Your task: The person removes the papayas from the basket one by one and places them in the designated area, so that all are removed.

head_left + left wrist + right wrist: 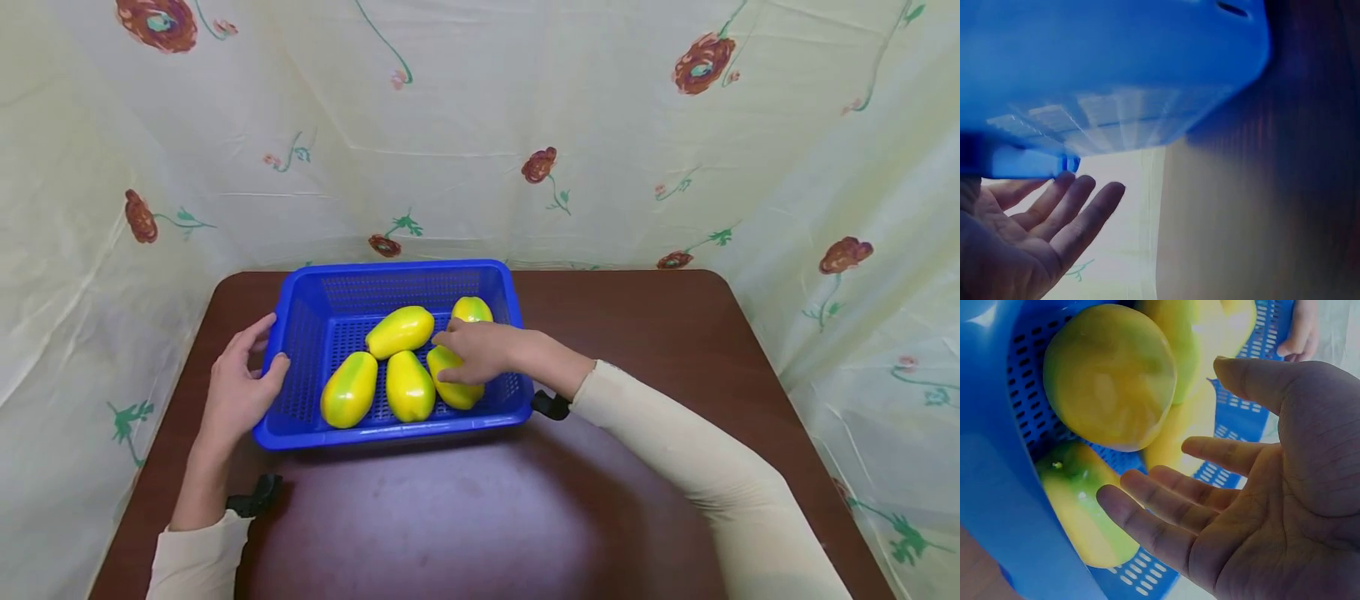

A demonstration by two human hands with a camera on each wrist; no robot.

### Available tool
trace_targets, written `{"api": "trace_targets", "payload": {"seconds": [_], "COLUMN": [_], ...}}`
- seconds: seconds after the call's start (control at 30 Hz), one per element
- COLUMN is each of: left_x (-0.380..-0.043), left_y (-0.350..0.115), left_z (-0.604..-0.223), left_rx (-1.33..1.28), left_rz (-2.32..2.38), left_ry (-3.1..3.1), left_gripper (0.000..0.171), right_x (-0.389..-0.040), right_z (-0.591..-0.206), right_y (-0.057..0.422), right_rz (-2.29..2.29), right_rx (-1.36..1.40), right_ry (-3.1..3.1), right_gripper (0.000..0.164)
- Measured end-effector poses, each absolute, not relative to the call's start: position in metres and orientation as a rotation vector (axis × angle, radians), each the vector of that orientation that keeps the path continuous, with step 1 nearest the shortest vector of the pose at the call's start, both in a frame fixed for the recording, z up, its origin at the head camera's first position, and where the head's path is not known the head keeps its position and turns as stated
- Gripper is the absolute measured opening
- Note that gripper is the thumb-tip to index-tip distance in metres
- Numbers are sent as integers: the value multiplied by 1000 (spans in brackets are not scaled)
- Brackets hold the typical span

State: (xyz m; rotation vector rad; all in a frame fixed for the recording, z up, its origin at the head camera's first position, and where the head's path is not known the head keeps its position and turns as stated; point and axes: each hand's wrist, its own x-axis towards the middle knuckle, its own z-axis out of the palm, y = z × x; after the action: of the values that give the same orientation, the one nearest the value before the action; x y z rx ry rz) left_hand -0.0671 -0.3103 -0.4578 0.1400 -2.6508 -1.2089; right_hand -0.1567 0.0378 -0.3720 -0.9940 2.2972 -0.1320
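A blue plastic basket point(390, 438) holds several yellow-green papayas. My left hand point(242, 379) is at its left rim, fingertips and thumb by the edge; the left wrist view shows the fingers loosely extended beneath the rim. Over the right side of the basket reaches my right hand point(483, 350), fingers spread and holding nothing. Below it lies the right front papaya point(459, 395), partly covered by the hand. Another papaya point(472, 308) lies behind it at the back right. The others are the middle front papaya point(409, 387), the left front papaya point(349, 392) and a slanting papaya point(401, 332).
The basket stands on a dark brown table point(630, 333) with rounded back corners. A pale floral curtain point(465, 150) hangs behind the table and along both sides. Dark bands point(551, 406) circle both wrists.
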Motion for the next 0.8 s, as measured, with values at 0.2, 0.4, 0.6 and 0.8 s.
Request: {"api": "trace_targets", "payload": {"seconds": [0.2,0.4,0.6,0.8], "left_x": [-70,-72,-71,-70], "left_y": [-317,-327,-333,-336], "left_z": [-457,-456,-461,-461], "left_rx": [106,126,62,29], "left_rz": [-1398,-1815,-2066,-2142], "left_ry": [-2736,-2676,-2532,-2505], "left_gripper": [72,75,74,74], "right_x": [-158,-161,-159,-155], "right_z": [-378,-380,-381,-386], "right_y": [35,30,30,27], "right_rz": [-81,-75,-53,-17], "right_rx": [-1014,-1040,-981,-997], "right_ry": [2291,2290,2292,2287], "right_gripper": [67,64,60,62]}}
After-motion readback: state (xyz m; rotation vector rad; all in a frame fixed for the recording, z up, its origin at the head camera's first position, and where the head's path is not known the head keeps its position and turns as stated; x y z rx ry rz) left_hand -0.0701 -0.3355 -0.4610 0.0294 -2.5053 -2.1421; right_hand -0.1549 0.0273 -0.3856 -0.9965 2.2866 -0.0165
